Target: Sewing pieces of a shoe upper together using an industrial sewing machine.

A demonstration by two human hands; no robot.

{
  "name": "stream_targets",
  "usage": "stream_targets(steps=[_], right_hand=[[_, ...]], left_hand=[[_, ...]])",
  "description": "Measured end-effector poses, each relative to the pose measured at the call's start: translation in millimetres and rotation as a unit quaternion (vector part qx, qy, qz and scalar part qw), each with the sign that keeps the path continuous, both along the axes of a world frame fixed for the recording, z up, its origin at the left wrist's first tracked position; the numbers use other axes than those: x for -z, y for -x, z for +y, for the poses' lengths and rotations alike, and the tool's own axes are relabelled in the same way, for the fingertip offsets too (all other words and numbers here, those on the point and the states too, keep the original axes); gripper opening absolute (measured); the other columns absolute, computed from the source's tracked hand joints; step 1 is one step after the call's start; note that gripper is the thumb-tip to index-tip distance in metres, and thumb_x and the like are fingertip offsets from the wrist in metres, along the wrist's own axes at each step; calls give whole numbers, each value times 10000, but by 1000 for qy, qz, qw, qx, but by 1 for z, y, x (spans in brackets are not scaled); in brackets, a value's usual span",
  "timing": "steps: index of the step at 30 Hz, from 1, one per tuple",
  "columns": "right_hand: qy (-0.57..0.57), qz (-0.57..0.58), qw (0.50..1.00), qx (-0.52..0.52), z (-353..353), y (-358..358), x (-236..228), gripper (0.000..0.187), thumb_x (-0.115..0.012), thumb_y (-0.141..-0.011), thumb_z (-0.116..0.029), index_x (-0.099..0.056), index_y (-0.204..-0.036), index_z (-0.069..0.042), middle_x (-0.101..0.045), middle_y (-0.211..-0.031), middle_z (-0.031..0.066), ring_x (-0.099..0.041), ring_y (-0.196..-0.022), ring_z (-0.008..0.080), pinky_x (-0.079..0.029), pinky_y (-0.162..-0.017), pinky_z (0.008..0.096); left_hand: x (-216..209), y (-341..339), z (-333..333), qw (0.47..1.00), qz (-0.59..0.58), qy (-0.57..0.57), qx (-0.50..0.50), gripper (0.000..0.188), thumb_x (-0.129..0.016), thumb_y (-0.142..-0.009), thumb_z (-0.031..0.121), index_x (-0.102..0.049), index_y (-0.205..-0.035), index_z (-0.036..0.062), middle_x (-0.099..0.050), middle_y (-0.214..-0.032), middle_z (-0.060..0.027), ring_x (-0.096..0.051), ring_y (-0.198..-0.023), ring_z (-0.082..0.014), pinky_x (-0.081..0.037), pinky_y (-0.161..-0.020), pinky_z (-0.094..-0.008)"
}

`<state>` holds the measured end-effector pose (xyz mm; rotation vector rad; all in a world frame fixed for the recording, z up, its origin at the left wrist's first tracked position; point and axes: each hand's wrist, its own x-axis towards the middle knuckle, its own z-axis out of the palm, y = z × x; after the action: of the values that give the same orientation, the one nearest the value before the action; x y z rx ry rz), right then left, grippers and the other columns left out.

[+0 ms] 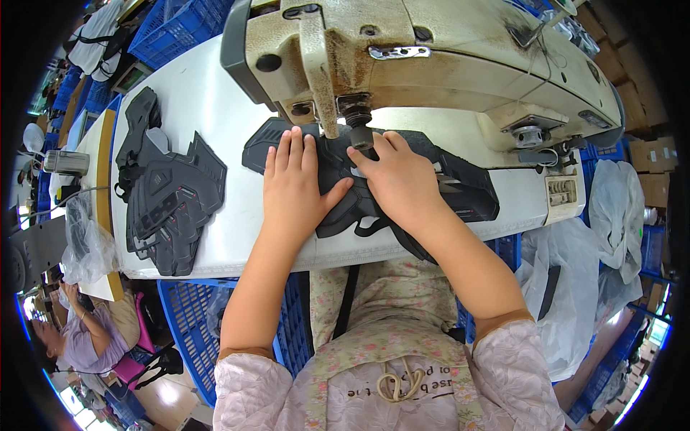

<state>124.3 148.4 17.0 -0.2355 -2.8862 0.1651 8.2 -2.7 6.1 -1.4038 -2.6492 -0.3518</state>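
Under table (pixel 241 215), crate (pixel 172 316) holds plastic (pixel 218 310); hands (pixel 292 179) (pixel 404 181) touch workpiece (pixel 332 167).

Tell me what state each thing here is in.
Machine: stained; running or not, cannot tell.
Dark piece: lying partly under the machine.
Left hand: flat, palm down on the piece.
Right hand: bent, on the piece.
Stacked pieces: overlapping, uneven.
Right-side plastic bags: crumpled.

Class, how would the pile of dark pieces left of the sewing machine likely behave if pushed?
The pile would probably shift unevenly, perhaps fanning apart, since its pieces overlap at different angles. Rolling seems unlikely, as it lies low and flat on the table. Pieces may feel fairly stiff, given their crisp outlines.
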Motion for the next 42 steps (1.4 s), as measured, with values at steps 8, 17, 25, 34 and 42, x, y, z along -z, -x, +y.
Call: stream_targets(steps=[8,17,25,34,42], right_hand=[[-1,7,1000,20,4,10,4,449,-676,-772,-105,-681,-1210,-204,-607,-1197,117,-567,-1153,281,-572,-771,371],[-27,19,999,25,10,22,7,423,-644,-826,-101,-652,-1230,-227,-609,-1101,95,-580,-1121,272,-575,-716,377],[-26,16,999,28,11,24,7,392,-628,-853,-117,-626,-1224,-244,-601,-1058,92,-592,-1095,282,-577,-677,403],[-11,-55,998,39,5,21,-9,467,-639,-817,-157,-628,-1268,-276,-600,-1163,156,-602,-1070,303,-575,-705,393],[-9,-3,1000,24,-18,19,-14,381,-732,-719,-153,-674,-1085,-67,-579,-1041,104,-574,-936,264,-569,-679,335]], left_hand=[[6,15,5,999,30,-20,12,849,-678,-800,571,-503,-1324,-74,-516,-1366,-221,-395,-1374,-357,-306,-1131,-494],[5,29,13,995,39,-83,45,715,-712,-801,497,-562,-1229,-56,-593,-1159,-192,-493,-1160,-377,-369,-1044,-466],[4,33,14,999,-27,-13,22,763,-658,-819,592,-542,-1249,-27,-553,-1279,-196,-395,-1367,-364,-317,-1119,-512],[-6,16,13,996,6,-75,-49,570,-770,-737,435,-642,-1126,40,-603,-1097,-109,-546,-1077,-309,-441,-913,-428],[-19,59,-2,990,-94,-50,93,566,-810,-696,326,-668,-1165,43,-587,-1220,-110,-542,-1173,-293,-442,-958,-406]])
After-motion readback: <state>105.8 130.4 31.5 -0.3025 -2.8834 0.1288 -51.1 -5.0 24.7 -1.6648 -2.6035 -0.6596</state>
